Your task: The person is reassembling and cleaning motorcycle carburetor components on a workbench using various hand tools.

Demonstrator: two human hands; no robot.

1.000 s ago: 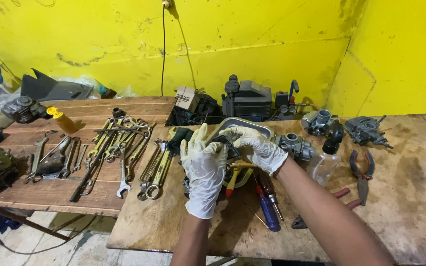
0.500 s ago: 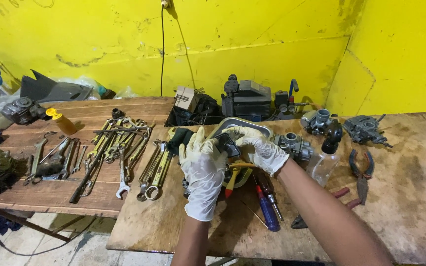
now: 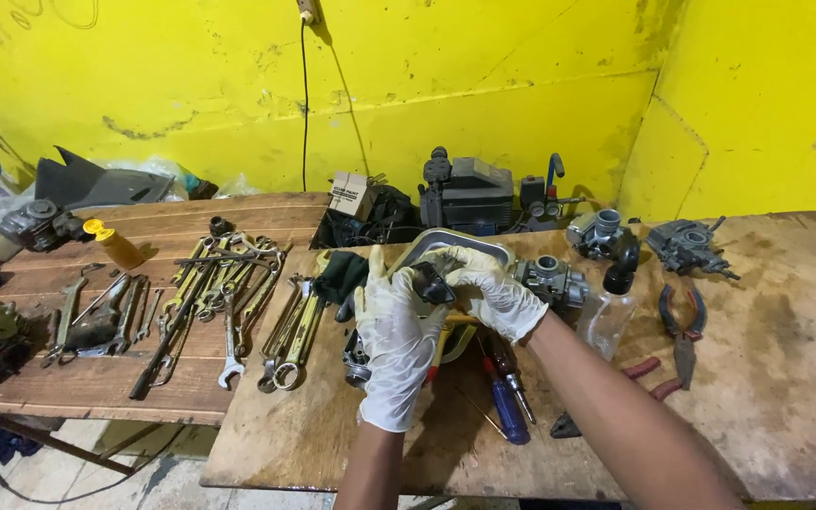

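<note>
I see my 2 gloved hands gripping a small dark part [image 3: 432, 281] together. Left hand [image 3: 394, 335] and right hand [image 3: 493, 295] both close on it above the metal tray [image 3: 455, 242].

The person is wearing 2 thin, whitish disposable gloves, one on the left hand [image 3: 395, 342] and one on the right hand [image 3: 495, 295]. Both gloves are wrinkling and ending at the wrists, and the forearms are showing no sleeves.

Two gloved hands [image 3: 446, 312], three carburetors [image 3: 548, 279], two pliers [image 3: 682, 326], one yellow bottle [image 3: 115, 246], one metal tray [image 3: 455, 246].
</note>
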